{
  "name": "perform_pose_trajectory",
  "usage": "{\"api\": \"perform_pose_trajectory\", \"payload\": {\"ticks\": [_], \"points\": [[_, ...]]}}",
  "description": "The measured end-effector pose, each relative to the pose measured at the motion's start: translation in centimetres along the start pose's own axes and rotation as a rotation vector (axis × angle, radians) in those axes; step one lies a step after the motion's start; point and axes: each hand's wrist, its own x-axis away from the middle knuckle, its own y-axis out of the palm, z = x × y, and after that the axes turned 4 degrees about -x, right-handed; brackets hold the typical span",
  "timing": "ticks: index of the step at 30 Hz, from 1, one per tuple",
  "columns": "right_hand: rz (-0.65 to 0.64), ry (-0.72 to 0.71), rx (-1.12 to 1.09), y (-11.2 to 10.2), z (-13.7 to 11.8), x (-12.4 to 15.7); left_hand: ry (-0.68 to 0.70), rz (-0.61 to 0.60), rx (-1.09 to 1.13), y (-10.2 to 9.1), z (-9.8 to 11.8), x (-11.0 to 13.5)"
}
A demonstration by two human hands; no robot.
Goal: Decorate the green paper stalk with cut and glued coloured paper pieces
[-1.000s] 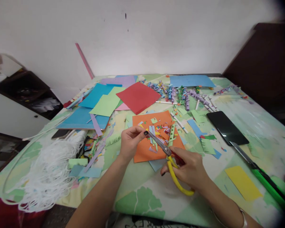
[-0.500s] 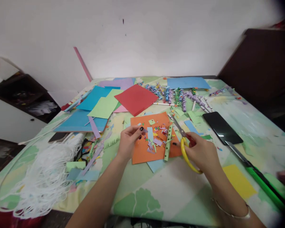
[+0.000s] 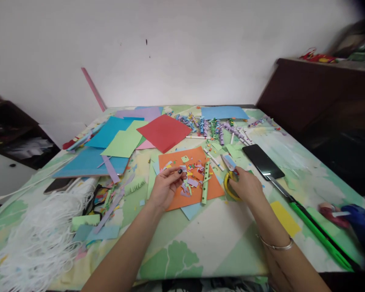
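Left arm: my forearm runs up from the near edge of the table [image 3: 219,227], angled to the right, wrist almost straight.
Left hand [image 3: 166,184]: it rests palm down at the left edge of the orange sheet [image 3: 197,194], with the knuckles raised.
Left fingers: curled, thumb and forefinger brought close together over the paper scraps [image 3: 191,182]. I cannot tell whether they pinch one.
Right arm: my forearm comes in from the lower right and slants to the left, a bangle on the wrist.
Right hand [image 3: 246,186]: it lies low on the table, just right of the orange sheet.
Right fingers: closed around the yellow handles of the scissors [image 3: 230,175].
Scissors, place: they lie flat on the table between the orange sheet and the phone [image 3: 263,161].
Scissors, long axis: it runs near to far, handles towards me, tips pointing away and slightly left.
Blades: they lie together.
Green strip [image 3: 205,182]: it lies on the orange sheet between my hands, lengthwise near to far.
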Motion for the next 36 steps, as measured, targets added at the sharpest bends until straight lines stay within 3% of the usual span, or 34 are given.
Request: {"api": "perform_pose_trajectory", "payload": {"ticks": [5,8,11,13,15,18,22,27,36], "points": [[0.021,-0.055,0.059,-2.2,-1.0,1.6,0.036,-0.075,-0.045,0.2,-0.4,0.3],[0.123,-0.152,-0.013,-3.4,-2.1,2.5,0.020,-0.090,-0.075,0.7,-0.7,0.6],[0.124,-0.368,-0.309,-3.3,-3.8,3.0,0.009,-0.117,-0.101,1.1,-1.2,0.9],[-0.027,-0.519,-0.645,-2.3,-4.9,3.1,0.003,-0.131,-0.115,1.2,-1.7,1.1],[-0.182,-0.575,-0.996,-0.9,-5.8,3.1,-0.002,-0.135,-0.122,1.2,-2.1,1.1],[-0.285,-0.488,-1.360,1.1,-6.6,3.1,0.001,-0.131,-0.117,1.1,-2.5,1.1],[-0.299,-0.383,-1.564,2.1,-6.4,3.1,-0.023,-0.116,-0.134,1.3,-2.5,1.3],[-0.298,-0.339,-1.618,1.8,-5.9,3.2,-0.042,-0.087,-0.151,1.9,-2.2,1.8],[-0.260,-0.387,-1.634,1.9,-5.9,3.6,0.010,-0.068,-0.208,1.9,-2.4,2.1]]}}
